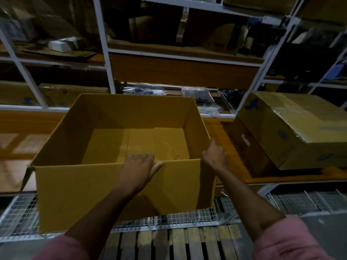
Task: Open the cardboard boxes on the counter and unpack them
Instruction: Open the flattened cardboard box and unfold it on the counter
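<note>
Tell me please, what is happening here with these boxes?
A person in pink sleeves stands at a wooden counter and holds an open cardboard box. The left hand grips its near rim, and the right hand is at its right corner. The box looks empty inside. To the right, a second box lies on the counter, taped shut, so it is not yet opened.
</note>
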The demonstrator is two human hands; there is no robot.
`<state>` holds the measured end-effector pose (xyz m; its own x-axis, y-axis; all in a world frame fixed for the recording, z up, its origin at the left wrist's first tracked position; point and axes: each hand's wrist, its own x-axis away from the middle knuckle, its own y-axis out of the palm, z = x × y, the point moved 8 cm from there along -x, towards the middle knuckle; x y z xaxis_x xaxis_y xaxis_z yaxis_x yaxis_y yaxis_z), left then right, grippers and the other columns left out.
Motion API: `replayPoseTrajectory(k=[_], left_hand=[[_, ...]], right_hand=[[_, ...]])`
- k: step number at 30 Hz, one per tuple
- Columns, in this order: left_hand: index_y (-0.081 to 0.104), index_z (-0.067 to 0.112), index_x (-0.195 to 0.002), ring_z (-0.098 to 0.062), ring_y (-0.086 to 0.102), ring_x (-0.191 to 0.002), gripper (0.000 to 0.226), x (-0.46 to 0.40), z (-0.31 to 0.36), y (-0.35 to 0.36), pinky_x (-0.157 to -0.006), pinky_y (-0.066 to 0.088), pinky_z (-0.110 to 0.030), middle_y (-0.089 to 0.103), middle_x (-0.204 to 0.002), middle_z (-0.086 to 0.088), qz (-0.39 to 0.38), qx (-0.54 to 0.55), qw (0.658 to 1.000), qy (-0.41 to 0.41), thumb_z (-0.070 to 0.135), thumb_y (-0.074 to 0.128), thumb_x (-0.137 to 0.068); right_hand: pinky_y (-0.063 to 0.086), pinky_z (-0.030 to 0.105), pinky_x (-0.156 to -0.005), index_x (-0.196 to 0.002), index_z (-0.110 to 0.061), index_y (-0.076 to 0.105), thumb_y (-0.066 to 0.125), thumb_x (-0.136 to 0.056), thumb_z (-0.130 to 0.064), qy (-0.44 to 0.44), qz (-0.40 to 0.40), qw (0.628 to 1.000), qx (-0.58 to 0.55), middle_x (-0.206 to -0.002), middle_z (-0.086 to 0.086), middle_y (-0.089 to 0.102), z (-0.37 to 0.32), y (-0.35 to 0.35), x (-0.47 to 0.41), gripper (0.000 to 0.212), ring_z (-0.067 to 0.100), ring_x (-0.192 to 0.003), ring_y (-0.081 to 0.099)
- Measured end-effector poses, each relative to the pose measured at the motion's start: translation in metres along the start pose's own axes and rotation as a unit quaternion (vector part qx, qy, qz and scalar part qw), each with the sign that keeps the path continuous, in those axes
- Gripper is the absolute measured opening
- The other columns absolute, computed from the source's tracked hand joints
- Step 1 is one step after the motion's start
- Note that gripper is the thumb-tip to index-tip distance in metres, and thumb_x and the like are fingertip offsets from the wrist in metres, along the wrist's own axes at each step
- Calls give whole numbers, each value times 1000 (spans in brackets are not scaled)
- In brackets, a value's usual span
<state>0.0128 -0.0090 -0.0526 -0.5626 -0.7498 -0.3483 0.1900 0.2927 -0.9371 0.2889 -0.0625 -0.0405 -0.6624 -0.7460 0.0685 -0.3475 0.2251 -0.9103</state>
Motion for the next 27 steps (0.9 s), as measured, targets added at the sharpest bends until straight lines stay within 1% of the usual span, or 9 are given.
replayPoseTrajectory(k=[3, 6, 11, 16, 19, 21, 23, 25, 27], left_hand=[[61, 20, -94, -21, 58, -78, 53, 12, -1, 0, -75, 41, -39, 63, -87, 0, 48, -14, 999, 18, 59, 25, -100], [62, 22, -101, -22, 58, -85, 48, 16, -3, 5, -80, 37, -41, 62, -93, 1, 51, -9, 999, 8, 59, 31, -99], [59, 23, -119, -22, 61, -93, 56, 19, -10, 10, -82, 45, -41, 65, -103, 0, 17, -8, 998, 55, 64, 28, -96], [60, 21, -98, -20, 56, -82, 52, 21, -13, 3, -76, 44, -40, 62, -90, 2, 22, -9, 1000, 13, 69, 39, -93], [59, 19, -95, -19, 53, -80, 43, 18, -6, -2, -77, 43, -42, 60, -88, 1, 33, 8, 999, 5, 61, 56, -89], [58, 19, -97, -18, 52, -81, 40, 12, -2, -5, -79, 43, -43, 59, -89, 1, 30, 14, 999, -3, 58, 59, -90], [58, 20, -101, -18, 51, -84, 39, 8, 1, -5, -82, 42, -43, 59, -92, 2, 11, 23, 1000, -15, 58, 57, -92], [57, 21, -106, -15, 46, -87, 40, 7, 3, -4, -86, 39, -42, 56, -96, 4, -16, 39, 999, -27, 59, 52, -95], [54, 23, -110, -11, 39, -91, 40, 7, 3, -1, -94, 36, -42, 50, -99, 8, -47, 57, 996, -41, 60, 48, -97]], right_hand=[[58, 46, -85, -128, -16, 53, 54, -101, -27, 0, -7, 999, 52, -112, 7, 61, 8, -7, -3, 29, 27, -100, 63], [58, 46, -87, -121, -15, 56, 54, -101, -26, -20, -20, 998, 57, -113, 8, 59, 11, -6, -4, 23, 27, -100, 62], [50, 34, -75, -128, -10, 54, 54, -102, -19, -27, 6, 998, 49, -105, 5, 55, 23, -14, -5, 28, 20, -91, 55], [49, 36, -79, -150, -16, 38, 52, -102, -19, -57, 10, 996, 63, -107, 10, 56, 42, -29, 0, 49, 26, -96, 59], [52, 46, -86, -156, -20, 29, 43, -106, -32, -114, -9, 992, 60, -102, 9, 58, 46, -32, 6, 53, 29, -97, 61], [43, 54, -102, -157, -23, 27, 30, -105, -56, -121, -48, 990, 51, -130, 16, 59, 52, -26, 12, 62, 36, -121, 57], [35, 61, -112, -157, -24, 28, 28, -95, -76, -124, -98, 987, 35, -157, 17, 38, 57, -14, 21, 81, 38, -139, 43], [37, 64, -110, -153, -21, 34, 40, -89, -77, -127, -110, 985, 24, -162, 18, 25, 63, -4, 27, 85, 38, -141, 40], [44, 60, -105, -140, -18, 44, 55, -90, -66, -130, -85, 987, 26, -157, 18, 30, 66, 0, 23, 70, 37, -133, 47]])
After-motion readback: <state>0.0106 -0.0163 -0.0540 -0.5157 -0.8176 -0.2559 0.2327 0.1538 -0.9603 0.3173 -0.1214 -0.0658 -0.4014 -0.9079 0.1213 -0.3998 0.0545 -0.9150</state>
